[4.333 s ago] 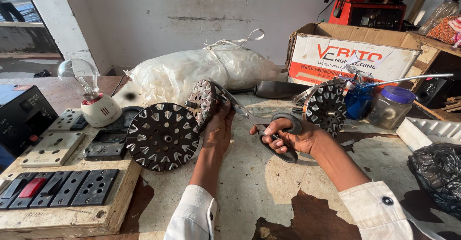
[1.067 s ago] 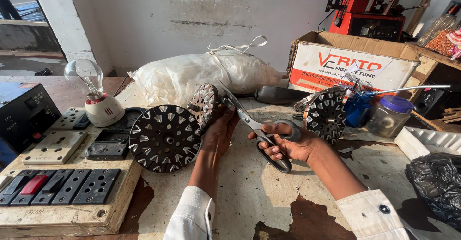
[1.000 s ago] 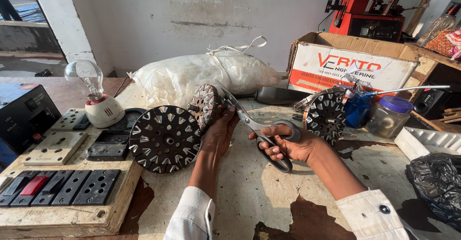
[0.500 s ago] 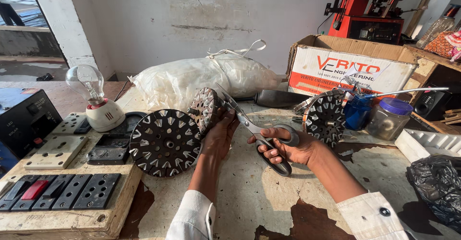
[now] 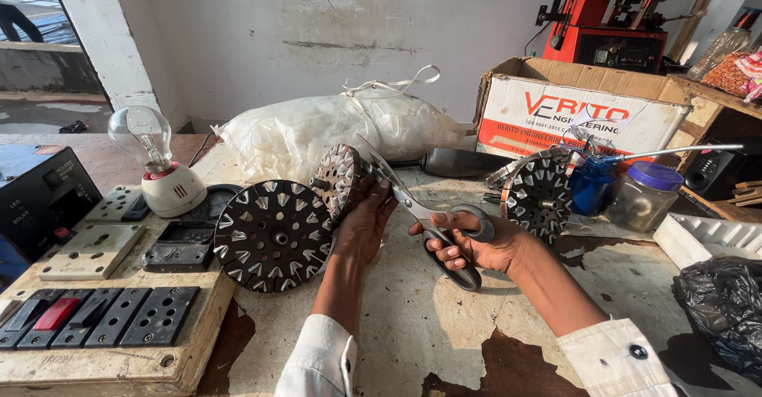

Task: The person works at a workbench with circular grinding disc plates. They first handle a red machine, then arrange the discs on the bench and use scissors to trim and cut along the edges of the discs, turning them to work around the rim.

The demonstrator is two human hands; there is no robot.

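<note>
Two hands over stained, chipped bench top [image 5: 444,341]: left hand [image 5: 363,224] closed around slotted stator core [image 5: 337,179], bench centre; right hand [image 5: 468,242] gripping open scissors [image 5: 421,214], blades at core's 3 o'clock; scuffed white wall [image 5: 317,32] at 12 o'clock

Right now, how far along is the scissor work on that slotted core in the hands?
Done: nothing shows as finished; no cut scraps are visible.
In hand: the left hand holds a small slotted core on edge; the right hand works scissors with the blades open at its rim.
Left: a larger slotted disc leans beside it and another disc stands by the blue bottle, both untouched.
</note>
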